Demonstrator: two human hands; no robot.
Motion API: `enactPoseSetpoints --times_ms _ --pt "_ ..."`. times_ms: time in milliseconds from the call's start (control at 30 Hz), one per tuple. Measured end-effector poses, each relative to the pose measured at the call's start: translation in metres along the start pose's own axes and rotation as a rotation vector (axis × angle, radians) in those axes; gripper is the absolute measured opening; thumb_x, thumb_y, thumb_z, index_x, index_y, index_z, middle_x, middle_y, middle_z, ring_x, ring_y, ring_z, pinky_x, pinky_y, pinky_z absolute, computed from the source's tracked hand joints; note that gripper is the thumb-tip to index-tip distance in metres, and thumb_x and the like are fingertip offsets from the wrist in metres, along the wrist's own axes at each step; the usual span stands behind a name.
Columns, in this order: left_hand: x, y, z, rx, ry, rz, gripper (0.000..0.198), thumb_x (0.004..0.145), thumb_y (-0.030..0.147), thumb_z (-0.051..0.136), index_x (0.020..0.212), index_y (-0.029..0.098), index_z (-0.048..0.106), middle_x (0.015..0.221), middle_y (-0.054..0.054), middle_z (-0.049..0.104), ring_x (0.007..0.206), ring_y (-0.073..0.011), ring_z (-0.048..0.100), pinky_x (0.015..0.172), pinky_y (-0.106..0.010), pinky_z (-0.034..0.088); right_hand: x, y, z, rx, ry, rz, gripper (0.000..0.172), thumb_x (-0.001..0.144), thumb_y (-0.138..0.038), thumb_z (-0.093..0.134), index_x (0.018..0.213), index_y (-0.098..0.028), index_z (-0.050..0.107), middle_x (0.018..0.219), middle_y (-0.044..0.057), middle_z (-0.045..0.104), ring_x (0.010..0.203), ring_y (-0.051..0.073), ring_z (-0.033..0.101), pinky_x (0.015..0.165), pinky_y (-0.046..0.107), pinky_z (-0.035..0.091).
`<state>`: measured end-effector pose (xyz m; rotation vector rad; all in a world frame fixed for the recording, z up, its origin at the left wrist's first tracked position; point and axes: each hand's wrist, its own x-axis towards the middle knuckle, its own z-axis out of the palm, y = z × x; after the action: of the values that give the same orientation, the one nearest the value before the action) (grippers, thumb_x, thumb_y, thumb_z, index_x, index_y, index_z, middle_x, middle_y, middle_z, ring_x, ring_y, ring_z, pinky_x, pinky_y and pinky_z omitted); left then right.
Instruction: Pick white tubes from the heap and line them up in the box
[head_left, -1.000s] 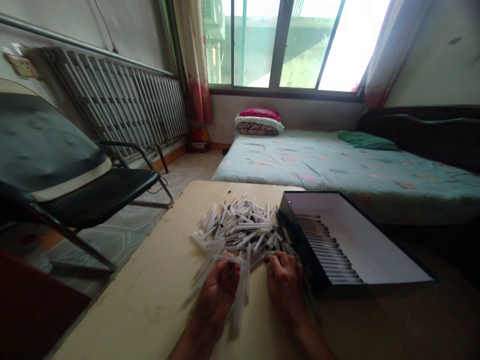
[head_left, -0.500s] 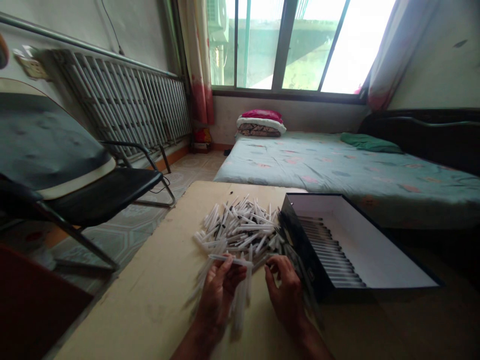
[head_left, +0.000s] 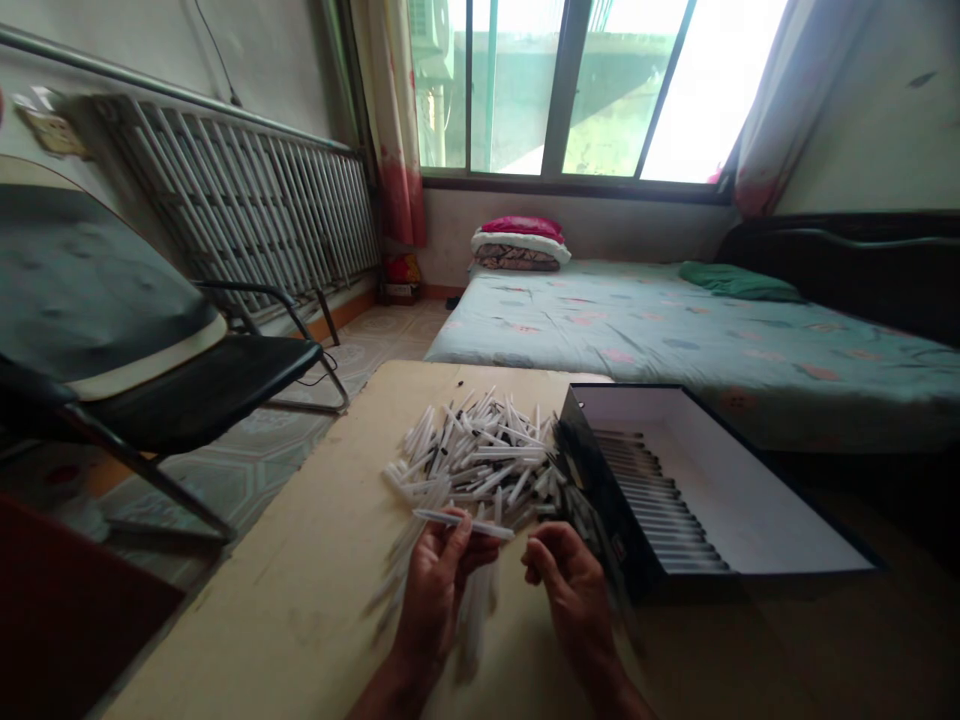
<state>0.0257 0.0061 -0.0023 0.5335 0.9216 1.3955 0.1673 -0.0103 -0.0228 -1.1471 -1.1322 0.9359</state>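
Observation:
A white pen barrel (head_left: 484,526) lies across the fingers of my left hand (head_left: 442,575), which is closed on it with the thumb on top. It points left and slightly up, its right end toward my other hand. My right hand (head_left: 566,570) is just to the right, fingertips pinched together; whatever they hold, if anything, is hidden. Beyond both hands spreads a heap of white pen parts (head_left: 480,445) with dark bits among them. To the right stands an open dark-edged box (head_left: 757,480) with a white inside, where several assembled-looking pens (head_left: 664,500) lie in a row.
The pale table (head_left: 247,600) carries the heap and the box. Dark pen parts (head_left: 581,490) lie against the box's left wall. A bed (head_left: 600,310) stands beyond the table, and a folding chair (head_left: 187,380) is at the left.
The right hand's fingers have closed into a tighter pinch close to the barrel's end. The barrel in my left hand has tilted slightly, its right end lower.

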Motion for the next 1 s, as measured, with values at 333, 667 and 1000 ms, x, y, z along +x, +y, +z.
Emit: enactPoseSetpoints --times_ms 333,667,1000 --pt "-0.0026 -0.0011 0.0006 0.092 -0.054 0.026 0.026 0.070 0.026 0.070 0.087 0.016 0.053 0.073 -0.007 0.073 0.067 -0.0217 0.069 0.068 -0.035 0.055 -0.0036 0.0084 0.0011 -0.123 -0.056 -0.102 0.015 0.082 -0.029 0.060 0.092 -0.017 0.058 0.078 0.003 0.064 0.067 0.015 0.062 0.061 0.027 0.052" --pt "-0.0030 0.0005 0.0006 0.136 -0.093 0.044 0.026 0.070 0.027 0.071 0.087 0.015 0.055 0.074 -0.007 0.072 0.068 -0.0233 0.069 0.069 -0.039 0.055 -0.0032 -0.0006 0.0016 -0.034 -0.028 0.012 0.024 0.079 -0.040 0.063 0.086 -0.016 0.061 0.070 0.002 0.067 0.054 0.013 0.062 0.050 0.023 0.050" --pt "-0.0081 0.0004 0.0059 0.175 -0.101 0.072 0.023 0.071 0.025 0.070 0.085 0.016 0.054 0.070 -0.005 0.072 0.063 -0.0217 0.069 0.064 -0.036 0.055 -0.0066 0.0055 -0.0035 -0.314 -0.081 -0.096 0.037 0.094 -0.040 0.035 0.069 -0.019 0.051 0.053 -0.004 0.049 0.045 0.009 0.048 0.045 0.019 0.037"
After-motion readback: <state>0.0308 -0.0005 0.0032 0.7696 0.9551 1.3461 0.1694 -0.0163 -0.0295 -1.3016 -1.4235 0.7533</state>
